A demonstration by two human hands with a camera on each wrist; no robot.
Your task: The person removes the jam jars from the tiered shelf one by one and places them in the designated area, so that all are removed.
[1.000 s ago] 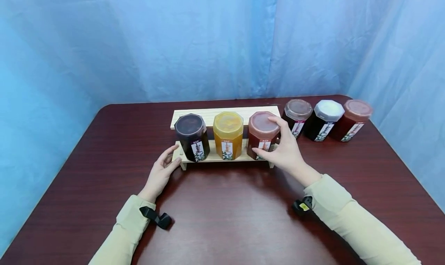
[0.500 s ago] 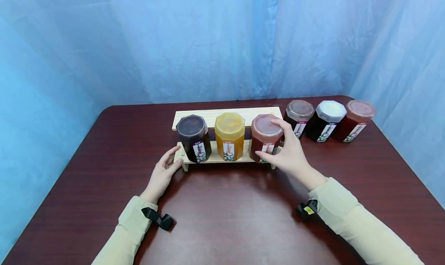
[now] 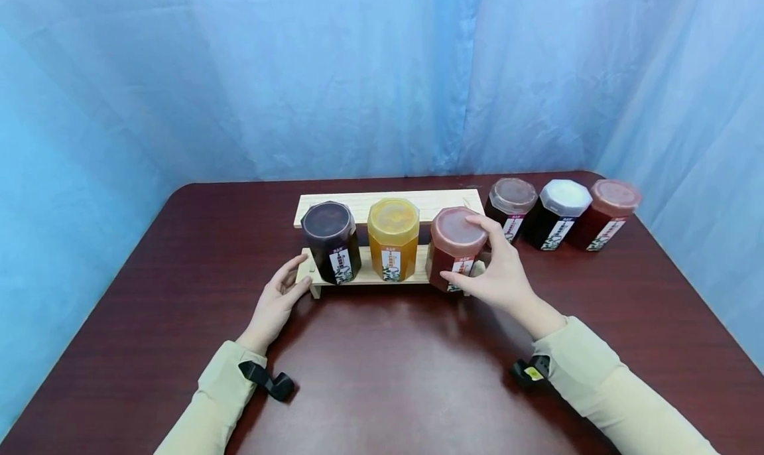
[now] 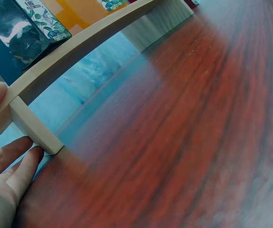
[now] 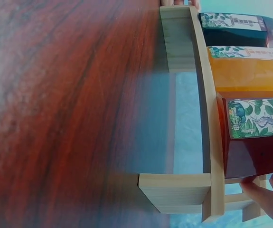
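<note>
Red jar [image 3: 452,246] in the right hand [image 3: 504,269], right of center in the head view.
I see thumb and fingers gripping it at the wooden rack's [image 3: 430,203] right front; the left hand [image 3: 276,304], fingers relaxed, touches the rack's left end, near the dark jar [image 3: 333,246], left of center.

Amber between near-black and brick-red

The pale wooden rack [image 3: 442,199] carries a purple-black jar [image 3: 330,243] at its left edge, an amber jar [image 3: 392,239] mid-length, a brick-red jar [image 3: 449,256] toward its right edge. White labels [image 5: 257,118] bear green leaf patterns. The red-brown table [image 3: 388,362] has dark, streaked grain.
</note>
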